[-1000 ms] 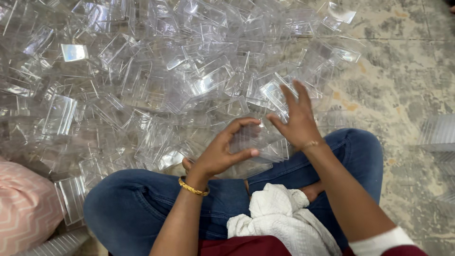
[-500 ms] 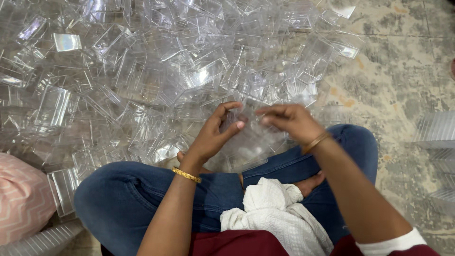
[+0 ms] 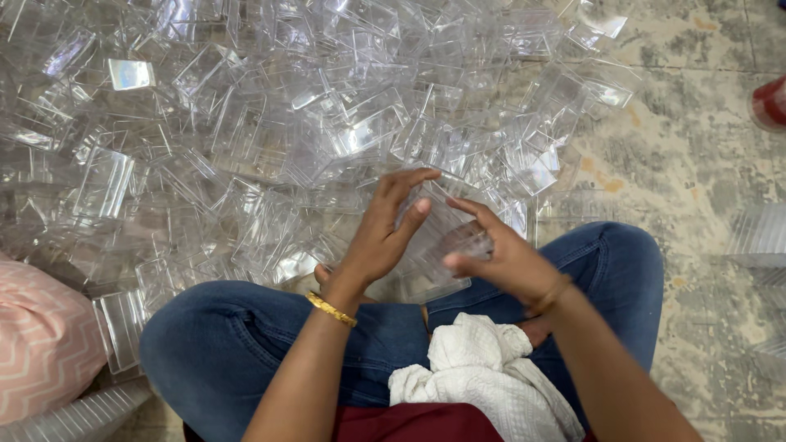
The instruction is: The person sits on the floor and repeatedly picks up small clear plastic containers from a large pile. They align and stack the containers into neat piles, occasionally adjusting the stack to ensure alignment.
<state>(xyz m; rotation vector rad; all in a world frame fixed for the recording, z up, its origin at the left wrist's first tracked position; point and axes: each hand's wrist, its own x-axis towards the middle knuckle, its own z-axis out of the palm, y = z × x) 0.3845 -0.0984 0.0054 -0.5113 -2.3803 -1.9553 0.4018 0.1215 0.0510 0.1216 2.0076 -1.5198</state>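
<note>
I sit cross-legged in blue jeans on a stone floor. A clear plastic box (image 3: 438, 245) is held between both hands above my shins. My left hand (image 3: 381, 237), with a gold bangle at the wrist, grips its left side, fingers curled over the top. My right hand (image 3: 499, 258) holds the right side with thumb and fingers. A white cloth (image 3: 475, 372) lies bunched in my lap. In front of me spreads a large heap of clear plastic boxes (image 3: 270, 123).
A pink patterned cushion (image 3: 37, 344) lies at the lower left. Stacked clear plastic pieces (image 3: 82, 417) sit beside my left knee, and more (image 3: 757, 237) at the right edge. A red object (image 3: 771, 102) shows at the far right on the mottled floor (image 3: 696, 139).
My right hand reached out over the heap, then drew back toward my lap. Both hands have closed together on one clear box and lifted it slightly.
</note>
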